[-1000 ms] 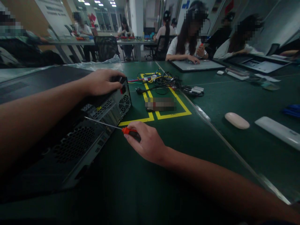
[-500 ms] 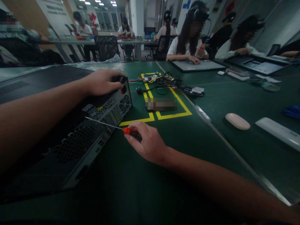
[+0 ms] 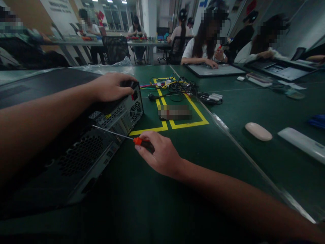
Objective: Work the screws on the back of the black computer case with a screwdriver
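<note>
A black computer case [image 3: 119,125] lies on the left of the table, its metal back with fan grille and slots facing right. Over its upper rear corner rests my left hand [image 3: 111,87], fingers curled past the edge and thumb against the back, gripping it. My right hand [image 3: 162,152] is closed around the dark and orange handle of a screwdriver [image 3: 137,140]. The long thin shaft points left across the case. Its tip is near the vented side panel, but I cannot tell whether it touches.
Beyond the case lies a tangle of cables [image 3: 181,86] on yellow tape lines. A blurred-out flat object [image 3: 175,112] sits nearer. To the right are a pale oval mouse-like object [image 3: 258,131] and a long white object [image 3: 302,143]. Co-workers sit across the table with flat panels [image 3: 215,70].
Almost nothing differs. The view has shifted very slightly, while both hands and the screwdriver keep the same position against the case.
</note>
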A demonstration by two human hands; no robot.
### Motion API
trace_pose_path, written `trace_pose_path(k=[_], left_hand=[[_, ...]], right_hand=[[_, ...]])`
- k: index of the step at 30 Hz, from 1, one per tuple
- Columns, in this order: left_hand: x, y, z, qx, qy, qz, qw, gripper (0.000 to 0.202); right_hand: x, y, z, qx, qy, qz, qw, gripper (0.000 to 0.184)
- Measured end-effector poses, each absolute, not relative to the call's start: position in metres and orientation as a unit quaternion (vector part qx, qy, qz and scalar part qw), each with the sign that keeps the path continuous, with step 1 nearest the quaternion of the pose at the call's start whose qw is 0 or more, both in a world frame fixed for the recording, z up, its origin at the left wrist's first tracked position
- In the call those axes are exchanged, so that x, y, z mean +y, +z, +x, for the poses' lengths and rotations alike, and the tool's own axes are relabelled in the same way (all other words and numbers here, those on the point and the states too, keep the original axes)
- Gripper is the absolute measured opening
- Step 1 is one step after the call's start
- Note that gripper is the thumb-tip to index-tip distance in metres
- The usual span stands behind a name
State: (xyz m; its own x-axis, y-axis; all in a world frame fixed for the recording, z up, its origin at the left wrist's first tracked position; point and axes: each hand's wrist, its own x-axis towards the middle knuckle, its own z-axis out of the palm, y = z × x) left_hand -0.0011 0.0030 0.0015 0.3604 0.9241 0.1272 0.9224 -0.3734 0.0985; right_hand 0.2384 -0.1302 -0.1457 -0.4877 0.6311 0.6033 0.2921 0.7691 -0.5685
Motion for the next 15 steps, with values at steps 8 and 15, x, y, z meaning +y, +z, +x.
trace_pose_path(k=[8,15], left_hand=[[-0.0006,0.0029,0.0008,0.563,0.075,0.823,0.009,0.083],[0.0011,0.0024,-0.0008,0.561,0.074,0.825,0.008,0.082]], right_hand=[[-0.1311,-0.1438,0.2398,-0.837,0.201,-0.275,0.429,0.022],[-0.1322,-0.1409,0.2407,-0.845,0.179,-0.277,0.421,0.031]])
